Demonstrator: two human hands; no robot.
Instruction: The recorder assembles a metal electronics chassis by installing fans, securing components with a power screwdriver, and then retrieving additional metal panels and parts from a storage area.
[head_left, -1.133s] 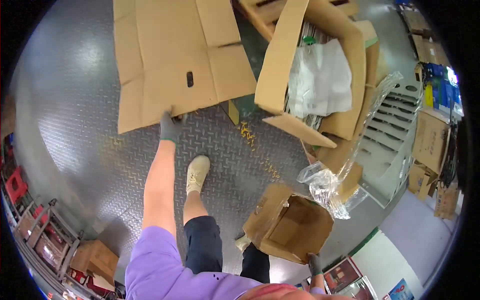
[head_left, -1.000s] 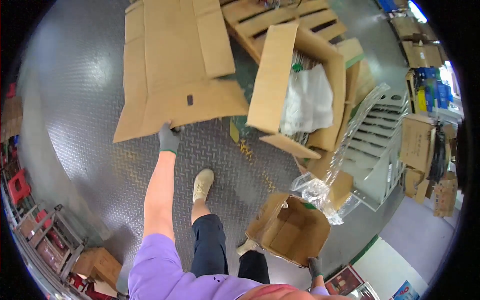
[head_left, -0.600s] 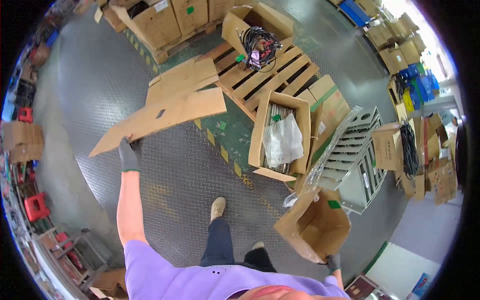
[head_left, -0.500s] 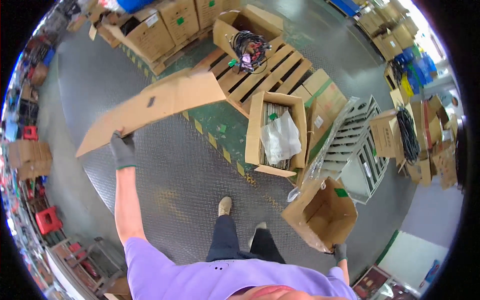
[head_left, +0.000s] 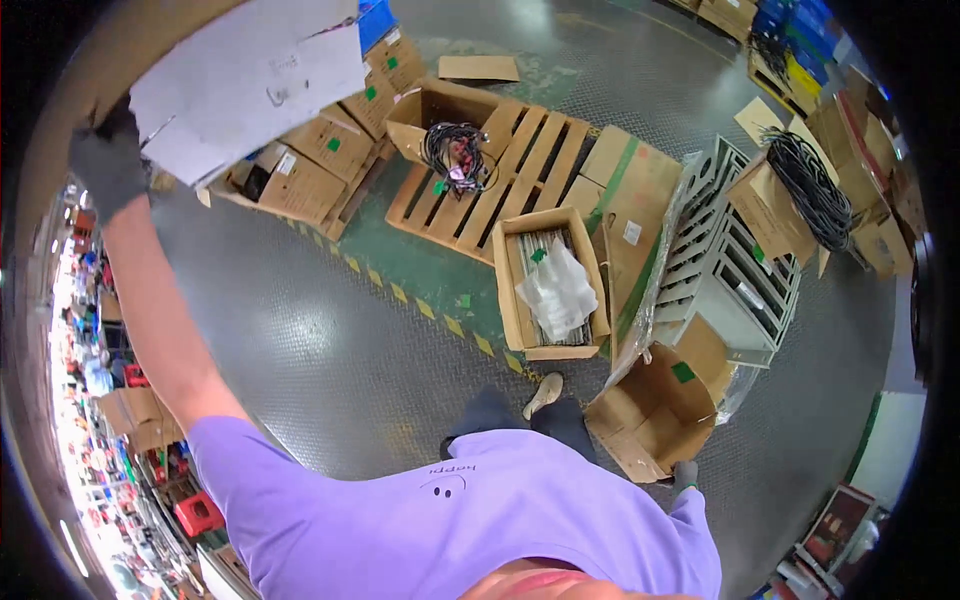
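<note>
My left hand (head_left: 108, 165), in a dark grey glove, is raised at the far upper left. It grips the edge of a large flat cardboard sheet (head_left: 235, 100), whose pale face shows a small dark mark; the fingers are partly lost in shadow. Low on the right, my gloved right hand (head_left: 685, 474) holds the rim of an open cardboard box (head_left: 640, 425), tilted so that its bare inside shows. That box stands beside a grey slatted metal frame (head_left: 725, 290) partly wrapped in clear plastic.
An open carton (head_left: 510, 300) with stacked flat parts and white wrapping stands ahead. Beyond it, a wooden pallet (head_left: 530, 170) bears a box (head_left: 405, 125) with tangled cables. Stacked cartons (head_left: 300, 185) stand at back left; a black cable coil (head_left: 810, 190) lies at right.
My left hand has swung the cardboard sheet up and to the left, and its pale face now shows. My right hand stays on the box rim. The whole view has shifted.
</note>
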